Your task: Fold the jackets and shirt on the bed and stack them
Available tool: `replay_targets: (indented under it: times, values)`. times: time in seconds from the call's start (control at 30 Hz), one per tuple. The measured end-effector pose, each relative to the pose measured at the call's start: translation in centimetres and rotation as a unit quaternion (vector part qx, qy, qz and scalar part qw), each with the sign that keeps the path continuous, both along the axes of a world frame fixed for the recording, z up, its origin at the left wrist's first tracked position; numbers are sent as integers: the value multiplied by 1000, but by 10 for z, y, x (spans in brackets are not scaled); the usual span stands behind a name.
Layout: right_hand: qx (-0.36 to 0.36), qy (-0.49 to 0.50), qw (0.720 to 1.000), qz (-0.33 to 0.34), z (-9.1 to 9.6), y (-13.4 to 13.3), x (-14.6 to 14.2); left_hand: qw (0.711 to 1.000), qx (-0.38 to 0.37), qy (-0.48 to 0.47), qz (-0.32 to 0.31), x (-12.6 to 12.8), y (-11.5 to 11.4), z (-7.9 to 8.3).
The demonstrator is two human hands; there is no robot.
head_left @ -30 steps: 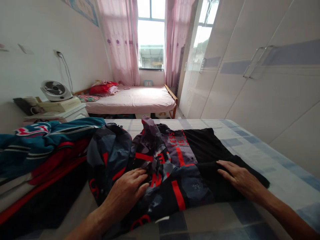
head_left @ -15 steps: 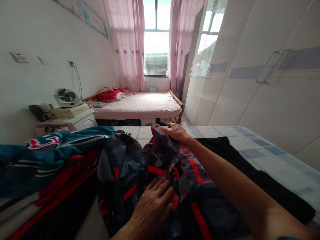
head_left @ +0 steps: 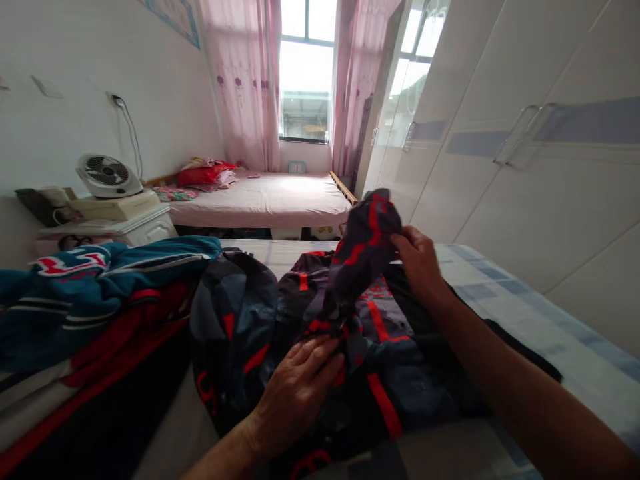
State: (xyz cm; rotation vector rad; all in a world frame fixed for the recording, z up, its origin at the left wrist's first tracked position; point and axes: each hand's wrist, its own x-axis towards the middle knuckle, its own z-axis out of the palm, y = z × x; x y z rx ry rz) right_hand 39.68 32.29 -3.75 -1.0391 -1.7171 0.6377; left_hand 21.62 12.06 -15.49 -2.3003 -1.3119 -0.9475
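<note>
Dark grey garment [head_left: 280, 320] with red stripes and lettering, spread crumpled across the blue-checked bed sheet [head_left: 505, 293], far end drawn up into a twisted peak. Right hand [head_left: 419, 257] reaching forward on an outstretched arm, fingers pinched tight on that raised end above the bed. Left hand [head_left: 300, 387] palm down on the near fold, fingers loosely curled, pressing rather than gripping. Black cloth [head_left: 520, 347] under the right edge; teal and red clothes [head_left: 95, 293] heaped just beside at left
</note>
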Motion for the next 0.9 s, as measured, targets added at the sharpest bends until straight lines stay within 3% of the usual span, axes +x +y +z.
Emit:
replay_targets:
  times: [0.1,0.2,0.3,0.4,0.53,0.6,0.7,0.77,0.9]
  values:
    - [-52,31,997,-55,-28,-42,83,995,77,-6,59,-3,-6,8]
    - [-172,63,978,-98,-71,-72,151,995,5,30,90,-5,-7,9]
    - [-230,95,957,-148,-103,-80,190,994,-29,78,75,-4,-8,5]
    - [-232,67,954,-178,-115,-71,205,992,-8,107,64,-2,-12,2]
    - [-238,-87,950,-183,-113,-53,204,992,7,111,62,0,-19,8]
    - [-203,-138,958,-147,-111,-50,200,992,11,103,77,-2,-20,11]
    - [-123,-137,976,-119,-110,-53,200,991,19,101,84,-6,-23,12]
    - [-105,-172,970,-133,-110,-57,203,993,-16,106,55,-6,-25,12]
    - [-44,-311,933,-175,-98,-66,201,986,-143,79,10,4,-29,22]
